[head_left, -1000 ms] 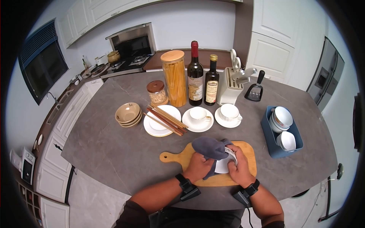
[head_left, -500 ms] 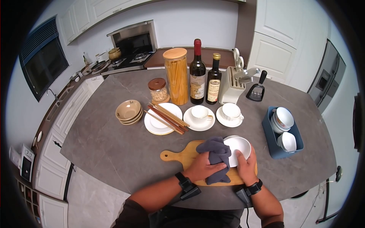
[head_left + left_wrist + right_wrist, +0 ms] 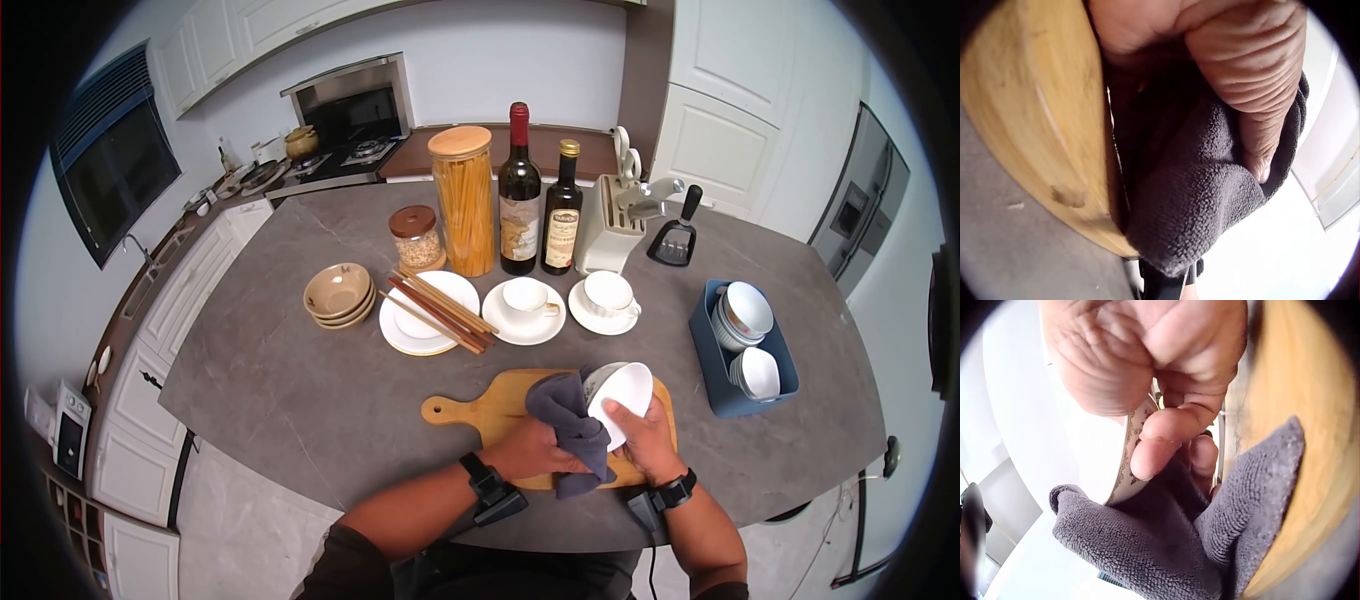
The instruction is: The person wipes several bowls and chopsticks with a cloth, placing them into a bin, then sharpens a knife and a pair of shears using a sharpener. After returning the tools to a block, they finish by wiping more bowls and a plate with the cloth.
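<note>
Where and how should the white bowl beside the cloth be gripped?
Probably pinch the bowl at its rim, from the person's right, thumb inside, fingers outside, as the right hand does. Its opening tips that way, its wall looks thin, and the cloth lies against its left side.

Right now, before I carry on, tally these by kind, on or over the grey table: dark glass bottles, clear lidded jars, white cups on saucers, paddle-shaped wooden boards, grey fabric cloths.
Dark glass bottles: 2
Clear lidded jars: 2
White cups on saucers: 2
Paddle-shaped wooden board: 1
Grey fabric cloth, in the left hand: 1
Total: 8
</note>
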The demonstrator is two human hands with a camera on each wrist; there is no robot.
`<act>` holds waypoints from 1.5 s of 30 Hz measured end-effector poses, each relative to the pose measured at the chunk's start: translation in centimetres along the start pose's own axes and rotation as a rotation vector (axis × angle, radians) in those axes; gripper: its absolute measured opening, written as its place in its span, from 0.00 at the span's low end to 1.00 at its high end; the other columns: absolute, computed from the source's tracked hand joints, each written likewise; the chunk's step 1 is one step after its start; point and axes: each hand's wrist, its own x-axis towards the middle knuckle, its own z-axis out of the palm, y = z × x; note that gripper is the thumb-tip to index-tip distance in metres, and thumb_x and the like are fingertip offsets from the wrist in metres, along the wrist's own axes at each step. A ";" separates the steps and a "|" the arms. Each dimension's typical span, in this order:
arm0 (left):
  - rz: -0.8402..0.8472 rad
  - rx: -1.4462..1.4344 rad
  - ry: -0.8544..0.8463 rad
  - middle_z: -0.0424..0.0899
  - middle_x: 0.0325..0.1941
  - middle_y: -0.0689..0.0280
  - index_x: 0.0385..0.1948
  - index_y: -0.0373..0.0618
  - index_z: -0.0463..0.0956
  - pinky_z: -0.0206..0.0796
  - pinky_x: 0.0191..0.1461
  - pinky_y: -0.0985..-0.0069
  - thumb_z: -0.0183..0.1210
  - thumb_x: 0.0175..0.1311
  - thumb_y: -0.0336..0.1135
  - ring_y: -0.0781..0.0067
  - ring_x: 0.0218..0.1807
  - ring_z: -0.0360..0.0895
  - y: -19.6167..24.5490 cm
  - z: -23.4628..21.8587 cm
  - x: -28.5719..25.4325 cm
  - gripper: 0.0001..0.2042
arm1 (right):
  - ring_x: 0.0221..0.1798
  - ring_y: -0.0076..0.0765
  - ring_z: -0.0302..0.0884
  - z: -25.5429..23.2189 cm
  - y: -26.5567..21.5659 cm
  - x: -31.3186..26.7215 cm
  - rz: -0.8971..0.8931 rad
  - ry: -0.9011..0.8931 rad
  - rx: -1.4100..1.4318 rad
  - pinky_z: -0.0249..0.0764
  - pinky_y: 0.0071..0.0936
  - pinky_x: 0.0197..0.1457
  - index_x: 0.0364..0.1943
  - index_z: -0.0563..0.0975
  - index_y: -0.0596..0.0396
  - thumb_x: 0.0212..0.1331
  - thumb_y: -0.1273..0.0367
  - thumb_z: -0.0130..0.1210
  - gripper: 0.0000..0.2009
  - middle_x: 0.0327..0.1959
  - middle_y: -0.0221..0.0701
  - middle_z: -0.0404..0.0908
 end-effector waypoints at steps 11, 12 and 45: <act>0.127 0.153 0.036 0.72 0.78 0.57 0.78 0.44 0.65 0.61 0.83 0.58 0.84 0.55 0.34 0.56 0.78 0.70 -1.2 0.0 -0.1 0.47 | 0.27 0.17 0.83 0.0 -0.7 -0.1 0.013 -0.038 -0.170 0.72 0.15 0.22 0.56 0.81 0.54 0.74 0.62 0.67 0.15 0.37 0.25 0.89; 0.127 0.154 0.035 0.72 0.78 0.57 0.78 0.44 0.65 0.61 0.83 0.58 0.84 0.55 0.34 0.56 0.78 0.70 -1.2 -0.1 -0.2 0.47 | 0.27 0.17 0.83 0.0 -0.6 0.0 0.012 -0.045 -0.169 0.72 0.15 0.22 0.56 0.82 0.54 0.75 0.62 0.67 0.14 0.37 0.26 0.89; -0.070 0.095 0.204 0.82 0.65 0.62 0.67 0.39 0.74 0.75 0.70 0.67 0.67 0.75 0.31 0.69 0.65 0.80 -3.3 0.7 -1.0 0.22 | 0.34 0.18 0.85 0.8 -0.1 -0.5 -0.069 -0.026 -0.250 0.80 0.19 0.32 0.56 0.83 0.63 0.77 0.66 0.64 0.14 0.39 0.29 0.89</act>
